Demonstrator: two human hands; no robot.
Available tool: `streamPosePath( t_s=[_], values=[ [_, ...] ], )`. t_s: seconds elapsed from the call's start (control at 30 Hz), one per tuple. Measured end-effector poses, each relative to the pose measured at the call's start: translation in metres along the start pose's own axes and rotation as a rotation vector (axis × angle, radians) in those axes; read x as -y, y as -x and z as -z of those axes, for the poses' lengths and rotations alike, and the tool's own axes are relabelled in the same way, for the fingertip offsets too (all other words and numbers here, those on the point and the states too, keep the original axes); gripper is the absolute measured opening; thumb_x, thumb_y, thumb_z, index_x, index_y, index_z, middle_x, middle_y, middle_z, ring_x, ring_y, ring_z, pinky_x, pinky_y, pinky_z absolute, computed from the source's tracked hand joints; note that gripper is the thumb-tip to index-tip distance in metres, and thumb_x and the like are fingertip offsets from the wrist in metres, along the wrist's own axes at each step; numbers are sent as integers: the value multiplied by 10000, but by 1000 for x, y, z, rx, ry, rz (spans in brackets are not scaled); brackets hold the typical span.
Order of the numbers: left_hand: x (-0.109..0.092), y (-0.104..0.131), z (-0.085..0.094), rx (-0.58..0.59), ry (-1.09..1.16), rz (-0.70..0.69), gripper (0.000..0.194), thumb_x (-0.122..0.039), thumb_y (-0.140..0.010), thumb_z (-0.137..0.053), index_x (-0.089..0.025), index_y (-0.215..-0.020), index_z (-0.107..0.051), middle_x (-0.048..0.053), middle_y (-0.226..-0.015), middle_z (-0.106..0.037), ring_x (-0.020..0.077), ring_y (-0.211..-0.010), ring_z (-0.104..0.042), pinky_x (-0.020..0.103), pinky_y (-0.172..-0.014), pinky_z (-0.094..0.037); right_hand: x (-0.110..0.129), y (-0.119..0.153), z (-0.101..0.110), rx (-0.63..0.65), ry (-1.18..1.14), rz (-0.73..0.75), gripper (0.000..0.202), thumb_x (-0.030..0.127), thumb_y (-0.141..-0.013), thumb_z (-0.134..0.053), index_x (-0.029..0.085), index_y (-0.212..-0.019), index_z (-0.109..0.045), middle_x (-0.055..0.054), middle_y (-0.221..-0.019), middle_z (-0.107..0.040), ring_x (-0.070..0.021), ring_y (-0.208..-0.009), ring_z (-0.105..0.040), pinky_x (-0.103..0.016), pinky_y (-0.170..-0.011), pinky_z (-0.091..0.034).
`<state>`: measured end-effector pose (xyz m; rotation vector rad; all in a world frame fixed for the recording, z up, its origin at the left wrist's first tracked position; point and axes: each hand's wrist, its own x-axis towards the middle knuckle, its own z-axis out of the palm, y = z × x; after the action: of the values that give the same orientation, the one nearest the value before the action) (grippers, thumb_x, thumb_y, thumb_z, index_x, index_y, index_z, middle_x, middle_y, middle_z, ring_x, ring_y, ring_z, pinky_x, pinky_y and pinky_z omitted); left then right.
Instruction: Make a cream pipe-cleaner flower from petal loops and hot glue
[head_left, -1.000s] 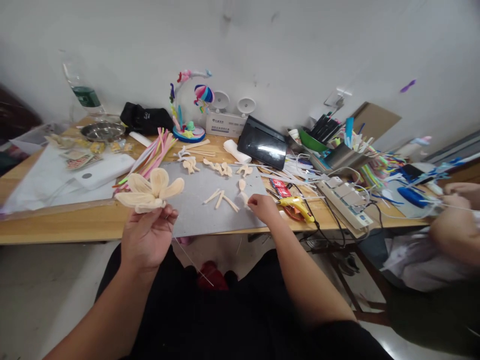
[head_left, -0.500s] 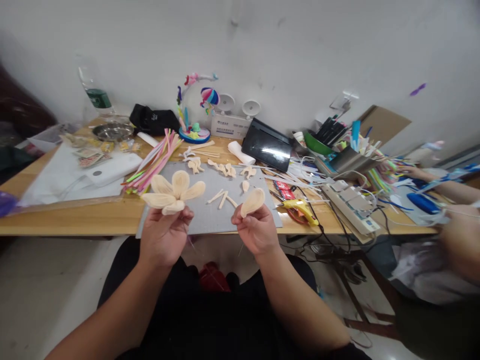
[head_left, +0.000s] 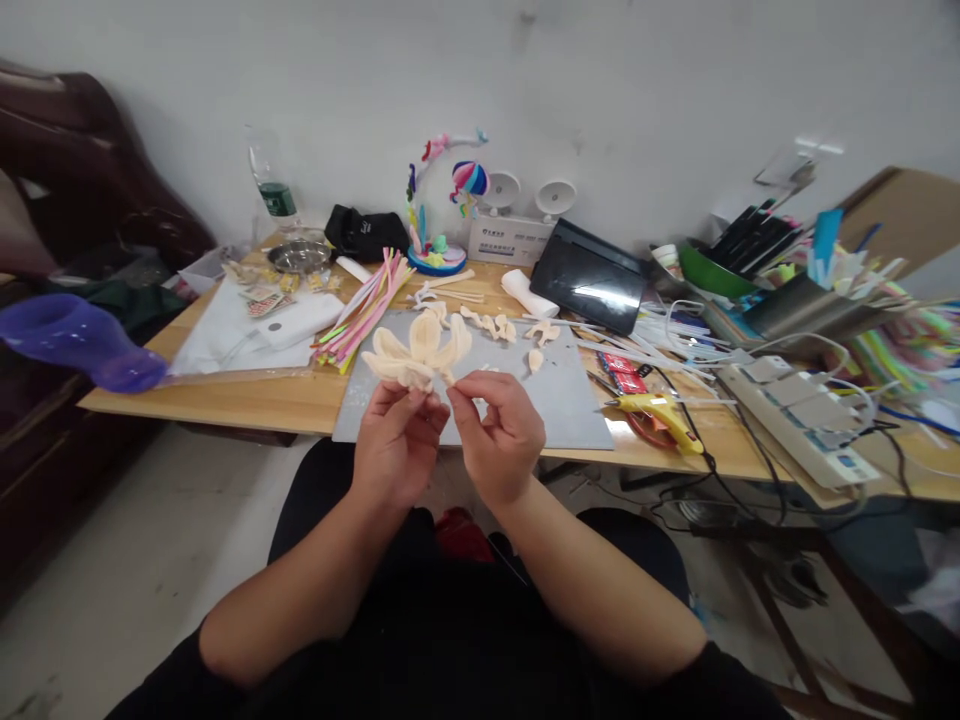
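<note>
A cream flower with several petals (head_left: 422, 345) is pinched at its base in my left hand (head_left: 397, 440). My right hand (head_left: 499, 430) holds a single cream petal (head_left: 455, 350) by its lower end, right against the flower's right side; whether the two are joined cannot be made out. Behind them on the grey mat (head_left: 585, 410) lie curled cream pieces (head_left: 491, 323) and a small petal (head_left: 535, 360). A yellow glue gun (head_left: 664, 415) rests to the right of the mat.
Pink, yellow and green stems (head_left: 371, 305) lie left of the mat. At the right are a power strip (head_left: 799, 420) with cables and a black tray-like object (head_left: 589, 275). A purple balloon-like object (head_left: 82, 340) is at the far left.
My right hand has brought the single petal over to the flower, and my hands are now close together. The view has turned left; the other person's hands are out of sight.
</note>
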<state>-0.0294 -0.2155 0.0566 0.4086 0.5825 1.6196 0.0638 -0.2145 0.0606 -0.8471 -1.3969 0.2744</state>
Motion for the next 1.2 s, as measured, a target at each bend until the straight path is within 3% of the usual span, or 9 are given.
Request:
streamPosePath(
  t_s=[0.27,0.4,0.57,0.77,0.9,1.0,1.2],
  values=[
    [2,3,-4,27,-25,-50,202,-108,-617,-727,-212,-749,-615,-38,-765,-655,60,-667,-602,172,-643,-472,0,4,0,58,30,56,173,105,-767,-580,251,-851,-620,-9,-809,-655,-144,-767,-611,-310,-690,-522],
    [5,7,-5,40,-72,-157,282,-150,-574,-776,-218,-810,-636,-28,-814,-684,90,-746,-631,194,-698,-498,1,7,2,18,64,134,177,68,-753,-564,210,-836,-627,-25,-787,-653,-142,-733,-612,-283,-633,-520],
    [9,12,-3,23,-108,-278,233,-165,-552,-792,-190,-721,-633,-21,-726,-673,112,-705,-629,248,-698,-515,4,11,6,-24,32,207,204,56,-733,-577,205,-864,-625,-34,-801,-639,-136,-722,-602,-274,-616,-510],
    [5,14,-4,49,-234,-452,211,-189,-515,-809,-190,-649,-646,-11,-672,-669,123,-621,-616,255,-615,-525,13,14,10,-41,-52,154,215,74,-717,-592,218,-876,-616,-7,-741,-602,-124,-648,-568,-263,-563,-480],
    [3,15,-7,55,-268,-438,227,-259,-515,-812,-210,-681,-664,-10,-679,-677,132,-613,-620,255,-593,-527,15,18,11,0,-114,16,154,82,-732,-590,208,-818,-612,7,-690,-572,-115,-624,-537,-253,-561,-462],
    [4,15,-6,56,-243,-392,233,-218,-510,-812,-212,-688,-662,-17,-693,-681,112,-602,-612,239,-603,-523,14,20,11,31,-173,-86,122,99,-748,-591,199,-814,-612,-4,-707,-576,-127,-667,-552,-266,-601,-476],
    [7,12,-4,45,-123,-289,241,-164,-549,-789,-200,-711,-614,-29,-726,-665,111,-718,-631,259,-735,-516,16,11,11,40,-136,-26,148,87,-759,-582,201,-843,-625,-17,-796,-576,-131,-756,-557,-287,-674,-491]
  ],
)
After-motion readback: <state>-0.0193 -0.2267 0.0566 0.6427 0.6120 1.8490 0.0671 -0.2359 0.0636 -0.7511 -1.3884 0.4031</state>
